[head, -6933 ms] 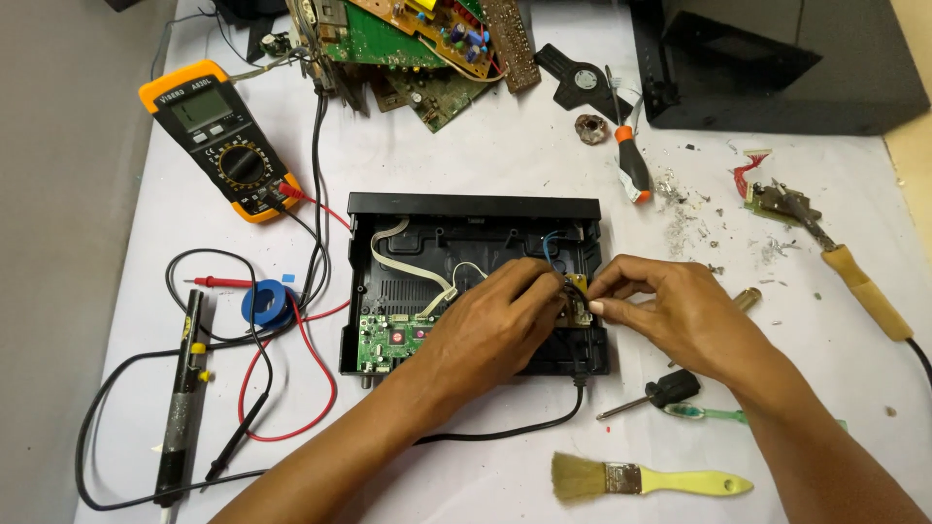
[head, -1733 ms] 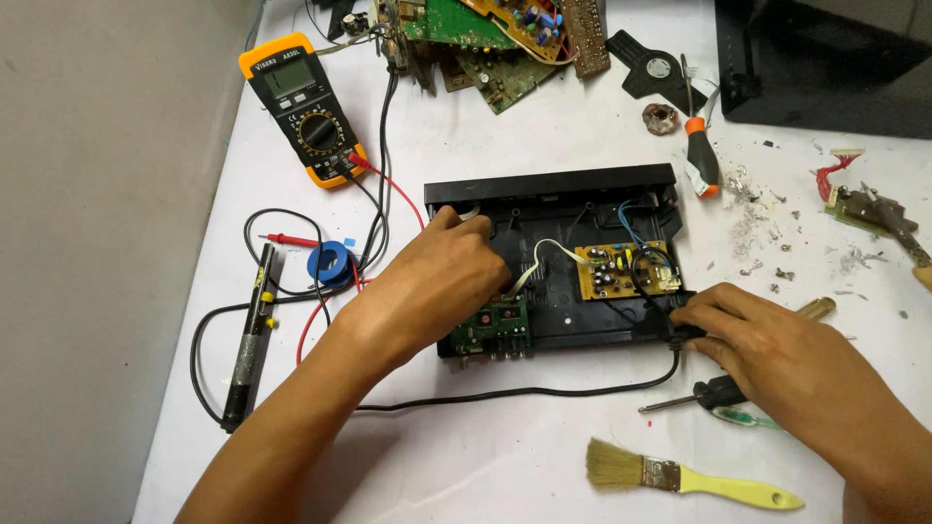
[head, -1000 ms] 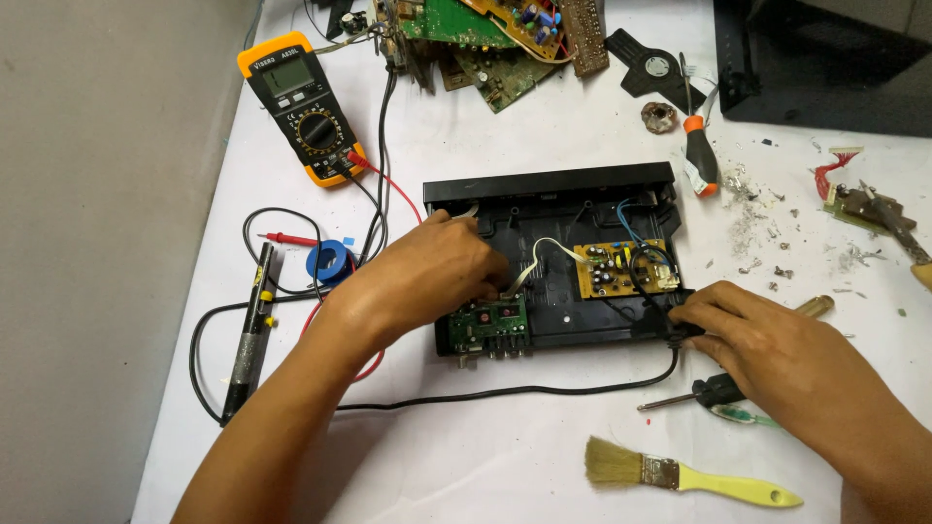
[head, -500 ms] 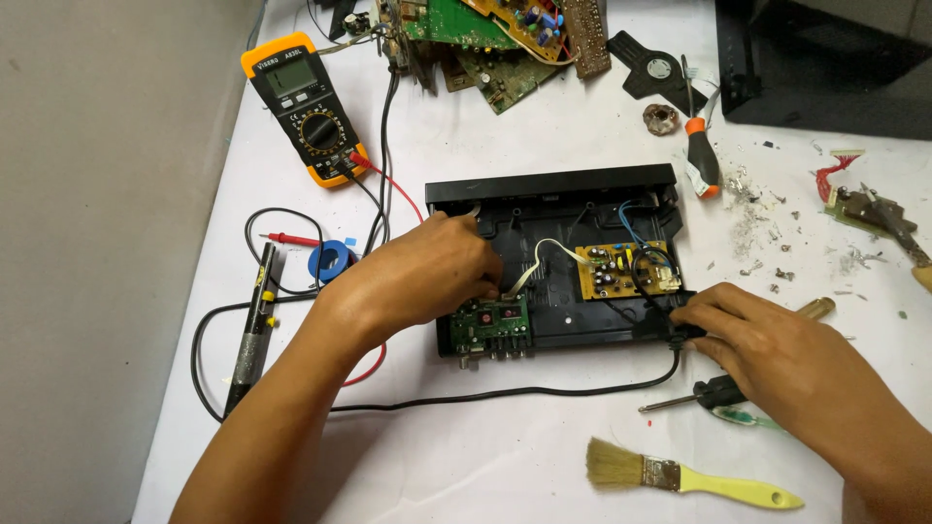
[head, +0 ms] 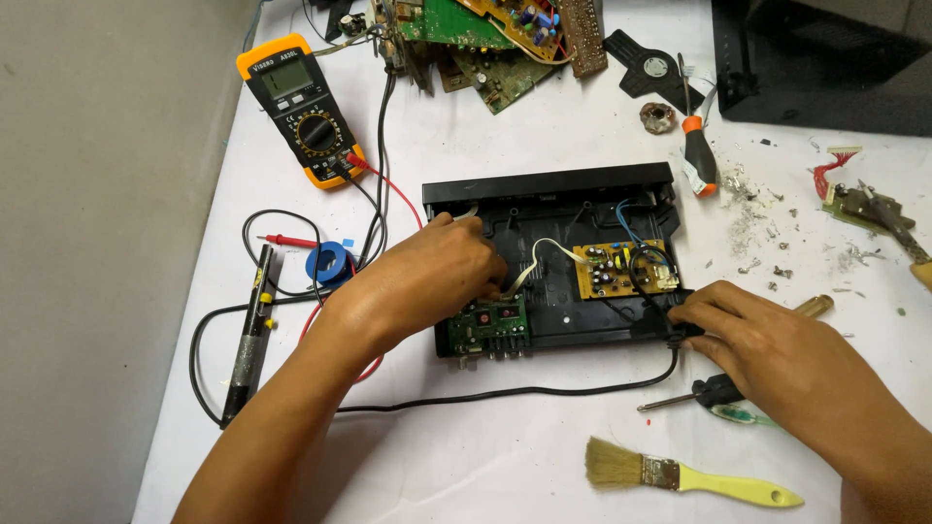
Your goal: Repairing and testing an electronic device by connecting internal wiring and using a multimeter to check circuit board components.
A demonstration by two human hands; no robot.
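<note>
While I look down from the head camera, my left hand (head: 437, 277) lies inside the open black case (head: 553, 184), which sits in the middle of the white table (head: 505, 466). Its fingers are curled over the left part of the case, just far of the green circuit board (head: 490, 325) at the near left corner; I cannot tell whether they pinch anything beneath them. A flat white ribbon cable (head: 534, 257) runs from under that hand toward the yellow circuit board (head: 621, 270) in the right half of the case.

My right hand (head: 777, 349) rests at the near right corner of the case, fingertips closed on the black power cord (head: 505, 393) where it enters the housing. The cord trails left along the near side of the case.

Near of the right hand lie a small screwdriver (head: 714, 393) and a yellow-handled brush (head: 689, 475). To the far left stands a yellow multimeter (head: 301, 107), with a blue tape roll (head: 330, 262) and a soldering iron (head: 248, 335) near of it. An orange-handled screwdriver (head: 697, 155) lies just far of the case's right end.
</note>
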